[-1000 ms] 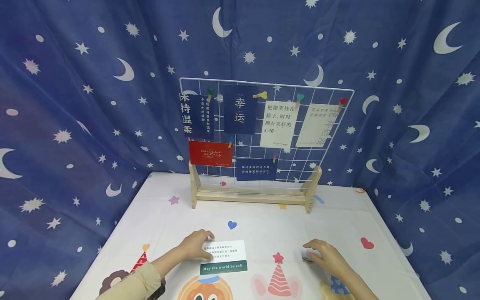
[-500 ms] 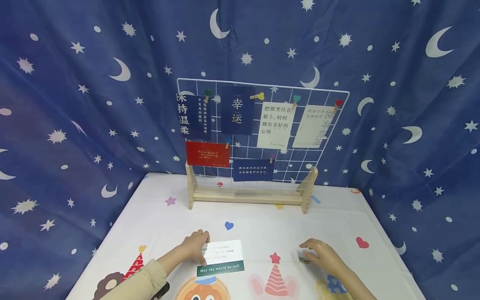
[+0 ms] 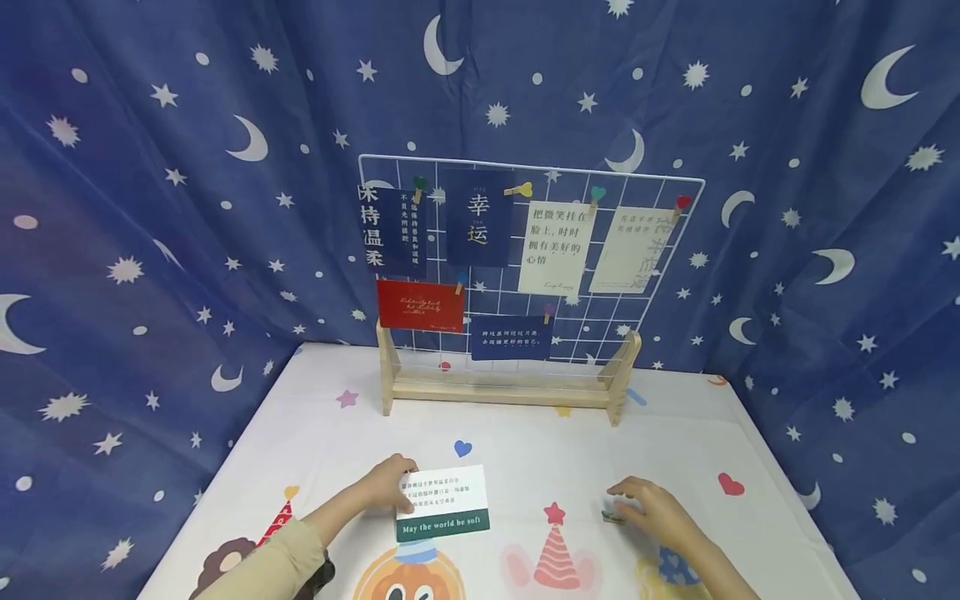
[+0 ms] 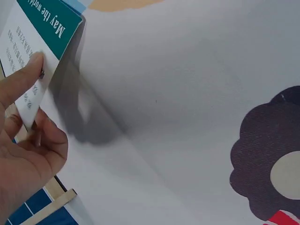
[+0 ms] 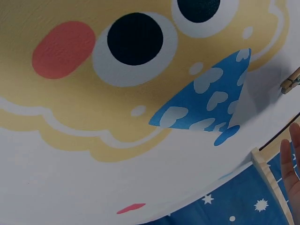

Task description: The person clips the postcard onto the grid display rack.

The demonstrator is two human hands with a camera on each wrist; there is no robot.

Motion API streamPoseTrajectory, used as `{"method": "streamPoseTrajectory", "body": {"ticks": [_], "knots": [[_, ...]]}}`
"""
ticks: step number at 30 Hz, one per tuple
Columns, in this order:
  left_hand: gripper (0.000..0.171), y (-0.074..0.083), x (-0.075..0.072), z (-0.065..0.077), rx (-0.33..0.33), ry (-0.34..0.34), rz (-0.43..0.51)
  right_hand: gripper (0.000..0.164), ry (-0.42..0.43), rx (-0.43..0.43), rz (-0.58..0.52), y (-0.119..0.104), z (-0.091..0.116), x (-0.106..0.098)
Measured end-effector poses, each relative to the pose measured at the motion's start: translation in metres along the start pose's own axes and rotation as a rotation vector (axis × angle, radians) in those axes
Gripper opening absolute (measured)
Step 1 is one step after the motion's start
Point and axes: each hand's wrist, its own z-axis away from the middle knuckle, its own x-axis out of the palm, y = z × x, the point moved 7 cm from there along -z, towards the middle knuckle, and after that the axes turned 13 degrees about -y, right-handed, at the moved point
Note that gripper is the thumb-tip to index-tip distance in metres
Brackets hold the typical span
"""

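My left hand pinches the left edge of a white card with a green strip reading "May the world be soft". In the left wrist view the thumb lies on the card's printed face and the other fingers are behind it; the card is tilted, casting a shadow on the table. On the right, my right hand holds a small clothespin near its thumb. The right wrist view catches only the wooden end of the clothespin and some fingertips; the actual grip is out of frame there.
A white wire grid on a wooden stand rises at the back of the table. Several cards hang on it from heart-topped clips, among them a red card. A printed white cloth covers the table; a starry blue curtain surrounds it.
The left hand has raised the card slightly and tilted it, its top edge shifting away from me. The right hand stays in nearly the same place with the clothespin.
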Motion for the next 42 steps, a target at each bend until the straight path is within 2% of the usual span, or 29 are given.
{"method": "streamPoseTrajectory", "body": {"ticks": [5,9,12,15,18,21,26,33,37,42], "knots": [[0.036,-0.002,-0.003,-0.001,0.086,-0.023,0.108,0.018,-0.008,0.031,-0.005,0.003,0.003,0.000],[0.032,-0.005,-0.005,0.000,0.151,-0.003,0.168,0.018,-0.016,0.044,-0.006,0.004,0.003,0.000],[0.031,-0.008,-0.004,0.002,0.169,0.023,0.229,0.018,-0.032,0.043,-0.006,0.004,0.002,0.001],[0.031,-0.009,-0.002,0.004,0.175,0.037,0.337,0.018,-0.040,0.037,0.000,0.004,0.001,0.002],[0.031,-0.009,-0.001,0.006,0.154,0.051,0.446,0.018,-0.043,0.038,0.003,0.005,0.001,0.003],[0.033,-0.009,-0.001,0.005,0.124,0.086,0.516,0.018,-0.059,0.050,-0.003,0.007,0.002,0.004],[0.033,-0.009,-0.002,0.004,0.095,0.156,0.564,0.020,-0.105,0.066,-0.032,0.011,0.005,0.009],[0.032,-0.013,-0.003,0.002,0.060,0.228,0.623,0.021,-0.111,0.060,-0.039,0.014,0.005,0.009],[0.033,-0.014,-0.010,0.005,0.037,0.261,0.650,0.022,-0.112,0.050,-0.042,0.014,0.001,0.010],[0.031,-0.017,-0.022,0.015,-0.033,0.322,0.731,0.024,-0.124,0.065,-0.055,0.014,-0.001,0.018]]}}
